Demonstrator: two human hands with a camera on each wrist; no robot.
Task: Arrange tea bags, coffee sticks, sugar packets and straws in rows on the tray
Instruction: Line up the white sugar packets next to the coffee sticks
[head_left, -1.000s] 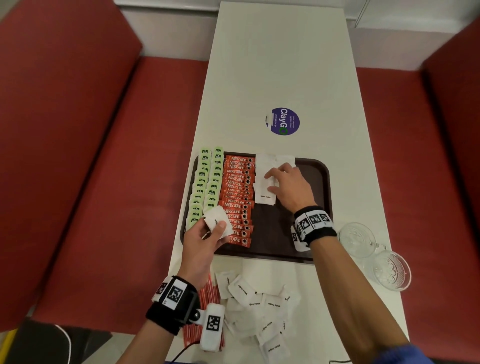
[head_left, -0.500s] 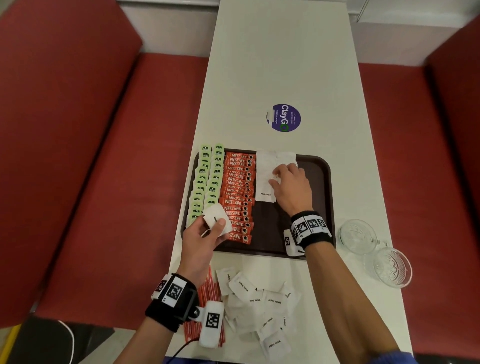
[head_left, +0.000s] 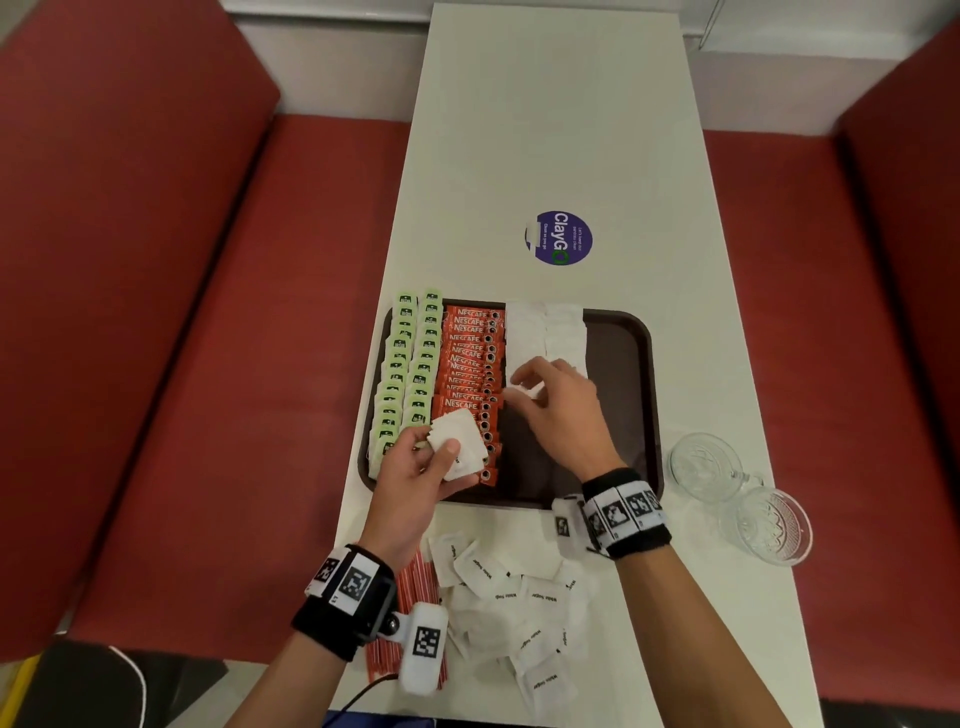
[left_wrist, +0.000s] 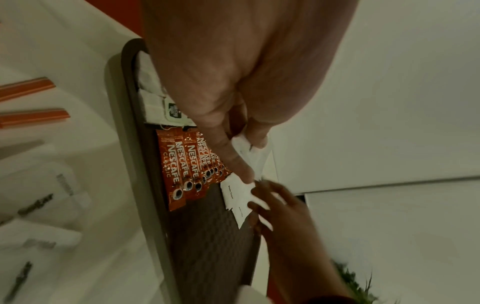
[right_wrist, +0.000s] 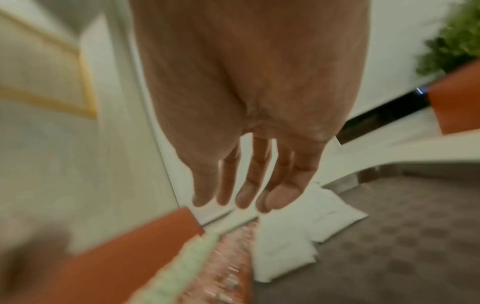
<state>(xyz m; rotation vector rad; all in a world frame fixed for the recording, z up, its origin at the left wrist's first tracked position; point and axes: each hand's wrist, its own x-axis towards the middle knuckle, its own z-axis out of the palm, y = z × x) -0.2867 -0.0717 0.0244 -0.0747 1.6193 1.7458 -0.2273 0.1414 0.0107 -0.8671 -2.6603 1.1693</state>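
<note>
Over the tray (head_left: 641, 332), the left hand (head_left: 415, 478) pinches a few sugar packets (head_left: 460, 441) between thumb and fingers above the coffee sticks (head_left: 470, 358); the right hand (head_left: 558, 410), fingers loosely extended, touches a packet beside the laid white row

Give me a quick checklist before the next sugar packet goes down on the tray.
1. Left hand grips spare sugar packets: ok.
2. Right hand free to take one: ok, fingers straight in the wrist view.
3. Bare tray space below the sugar rows: ok.
4. Coffee sticks undisturbed: ok.
5. Loose packets off the tray: not ok.
6. Straws placed: cannot tell.
</note>
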